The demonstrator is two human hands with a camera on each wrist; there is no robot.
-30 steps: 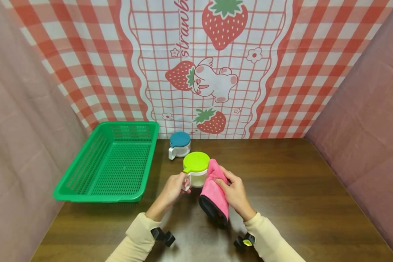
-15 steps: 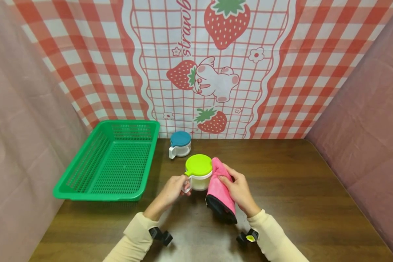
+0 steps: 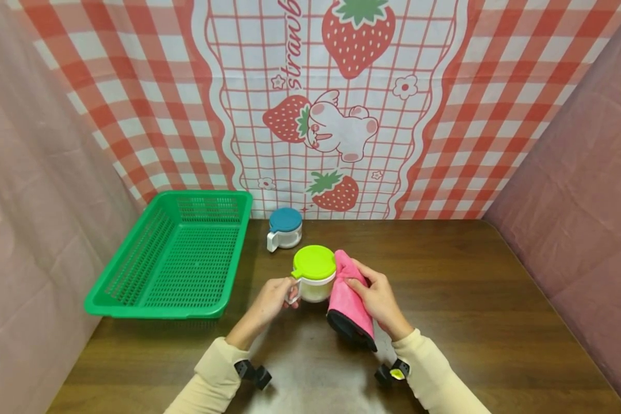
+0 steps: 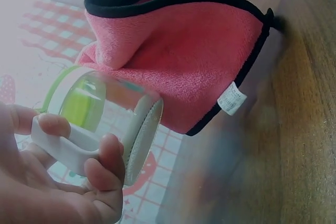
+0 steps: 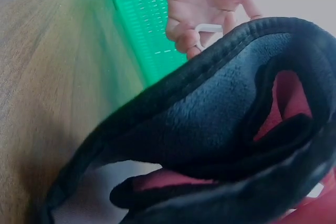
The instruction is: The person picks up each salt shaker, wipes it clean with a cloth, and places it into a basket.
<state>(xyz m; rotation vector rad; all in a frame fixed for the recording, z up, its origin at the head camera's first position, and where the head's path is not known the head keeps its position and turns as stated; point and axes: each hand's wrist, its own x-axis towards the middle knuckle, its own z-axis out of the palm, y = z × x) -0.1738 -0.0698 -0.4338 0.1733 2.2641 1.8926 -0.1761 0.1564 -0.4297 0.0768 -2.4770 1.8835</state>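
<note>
A clear jar (image 3: 315, 290) with a lime-green lid (image 3: 314, 261) and a white side handle (image 4: 71, 148) is held upright over the table. My left hand (image 3: 274, 299) grips that handle, its fingers curled round it. On the jar's right, my right hand (image 3: 378, 296) pinches a folded pink cloth (image 3: 349, 299) with black edging and a dark inner side, the cloth's upper part touching the jar. In the left wrist view the cloth (image 4: 173, 51) lies against the jar's far side. The right wrist view is mostly filled by the cloth's dark side (image 5: 210, 114), which hides the right hand's fingers.
A green plastic basket (image 3: 233, 259) with slotted walls stands at the left of the wooden table (image 3: 471, 299). Behind the held jar is a second jar with a blue lid (image 3: 286, 219). A checked strawberry-print curtain (image 3: 341, 115) hangs at the back edge.
Since a second ago, the jar, cloth and right hand have shifted slightly right in the view. Over the last half second they have hardly moved. Both holds are unchanged.
</note>
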